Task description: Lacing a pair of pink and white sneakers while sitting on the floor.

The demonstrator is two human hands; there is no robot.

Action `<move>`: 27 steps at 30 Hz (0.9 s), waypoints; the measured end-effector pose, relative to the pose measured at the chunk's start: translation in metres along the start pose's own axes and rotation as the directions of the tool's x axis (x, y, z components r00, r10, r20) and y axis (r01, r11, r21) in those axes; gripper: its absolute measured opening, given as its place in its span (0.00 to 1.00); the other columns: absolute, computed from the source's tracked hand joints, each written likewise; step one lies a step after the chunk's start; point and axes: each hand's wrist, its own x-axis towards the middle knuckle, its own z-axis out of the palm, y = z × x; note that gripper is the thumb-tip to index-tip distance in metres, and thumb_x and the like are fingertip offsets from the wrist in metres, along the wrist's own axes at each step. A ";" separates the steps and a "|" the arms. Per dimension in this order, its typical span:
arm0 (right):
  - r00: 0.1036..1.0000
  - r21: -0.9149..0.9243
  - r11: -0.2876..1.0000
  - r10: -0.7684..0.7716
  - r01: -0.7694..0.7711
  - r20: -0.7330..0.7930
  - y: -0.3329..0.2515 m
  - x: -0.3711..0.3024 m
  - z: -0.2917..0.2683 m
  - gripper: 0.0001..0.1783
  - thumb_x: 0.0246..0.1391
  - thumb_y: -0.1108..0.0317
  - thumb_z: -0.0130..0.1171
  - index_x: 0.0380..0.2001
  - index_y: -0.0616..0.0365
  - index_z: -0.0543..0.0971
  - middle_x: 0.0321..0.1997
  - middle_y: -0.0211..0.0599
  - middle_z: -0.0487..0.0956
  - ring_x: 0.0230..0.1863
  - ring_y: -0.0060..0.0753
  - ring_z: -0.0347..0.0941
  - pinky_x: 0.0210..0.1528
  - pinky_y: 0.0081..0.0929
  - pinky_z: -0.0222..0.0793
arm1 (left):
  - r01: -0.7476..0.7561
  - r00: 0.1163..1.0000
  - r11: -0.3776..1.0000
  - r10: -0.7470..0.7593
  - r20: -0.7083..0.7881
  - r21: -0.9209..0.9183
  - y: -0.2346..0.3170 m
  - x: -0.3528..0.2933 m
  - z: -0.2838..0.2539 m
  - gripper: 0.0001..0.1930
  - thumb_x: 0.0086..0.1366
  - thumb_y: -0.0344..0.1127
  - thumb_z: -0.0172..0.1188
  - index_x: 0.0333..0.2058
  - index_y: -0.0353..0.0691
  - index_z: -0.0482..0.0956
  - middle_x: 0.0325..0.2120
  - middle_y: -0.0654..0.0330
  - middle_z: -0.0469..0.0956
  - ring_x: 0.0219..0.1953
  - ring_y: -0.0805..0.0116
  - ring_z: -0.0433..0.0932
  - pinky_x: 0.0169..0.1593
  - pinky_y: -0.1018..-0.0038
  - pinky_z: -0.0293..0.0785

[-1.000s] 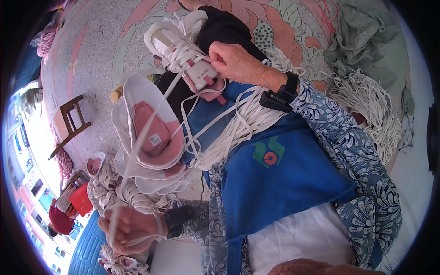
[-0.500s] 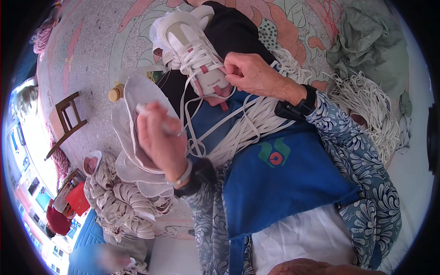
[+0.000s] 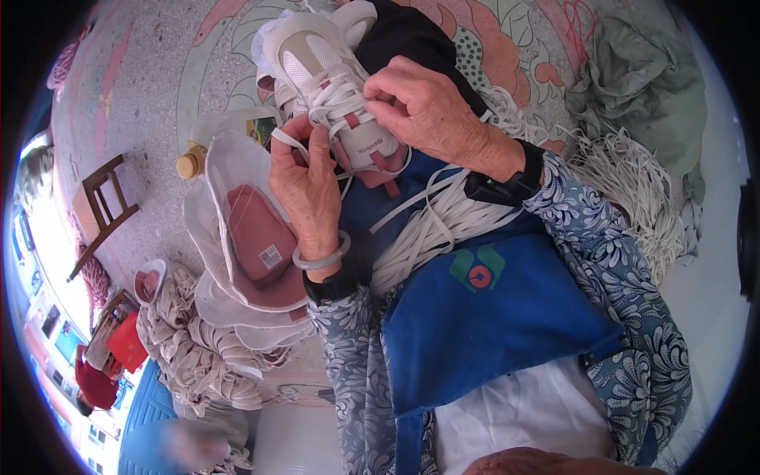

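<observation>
A white and beige sneaker [image 3: 317,59] with pink tabs rests on my lap over dark cloth, its tongue toward me. White shoelace [image 3: 336,99] criss-crosses its front. Beside the near left edge, my left hand [image 3: 307,186] is closed with a loop of lace between thumb and fingers. My right hand [image 3: 431,115] pinches at the lacing on the other side; its fingertips partly hide the lace there. Left of my left hand, a white shoe upper [image 3: 218,206] with a pink insole lies open, stacked on other uppers.
Over my blue apron [image 3: 491,340] lies a bundle of loose white laces [image 3: 427,237]. More laces [image 3: 633,190] hang at the right, near grey-green cloth [image 3: 633,71]. A yellow-capped bottle [image 3: 190,162], a small wooden stool [image 3: 103,206] and heaped lace bundles [image 3: 198,348] are at the left.
My left hand has moved up and right from over the stacked upper to the sneaker, and holds lace there. My right hand has shifted slightly up and left along the lacing.
</observation>
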 end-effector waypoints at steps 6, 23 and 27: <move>0.998 0.037 0.999 0.038 -0.039 0.043 -0.001 0.000 0.001 0.07 0.47 0.74 0.62 0.30 0.60 0.75 0.28 0.32 0.70 0.25 0.25 0.73 0.29 0.21 0.71 | 0.043 0.999 0.997 -0.042 0.007 -0.062 -0.001 0.005 0.000 0.06 0.63 0.30 0.58 0.37 0.35 0.76 0.23 0.69 0.72 0.23 0.83 0.66 0.25 0.85 0.62; 0.995 0.112 0.993 0.012 -0.023 0.099 -0.002 0.004 0.000 0.05 0.48 0.76 0.60 0.29 0.60 0.73 0.28 0.33 0.71 0.25 0.26 0.73 0.28 0.22 0.70 | 0.441 0.897 0.654 -0.351 0.270 -0.614 -0.002 0.011 -0.012 0.12 0.65 0.39 0.55 0.29 0.35 0.73 0.19 0.66 0.67 0.17 0.77 0.61 0.21 0.81 0.57; 0.997 0.099 0.995 -0.001 -0.008 0.084 -0.003 0.003 0.002 0.05 0.48 0.76 0.60 0.29 0.61 0.73 0.27 0.33 0.71 0.25 0.26 0.73 0.28 0.22 0.69 | 0.426 0.893 0.741 -0.436 0.110 -0.520 0.000 0.012 -0.007 0.11 0.64 0.38 0.56 0.28 0.37 0.72 0.15 0.66 0.66 0.14 0.79 0.61 0.16 0.83 0.55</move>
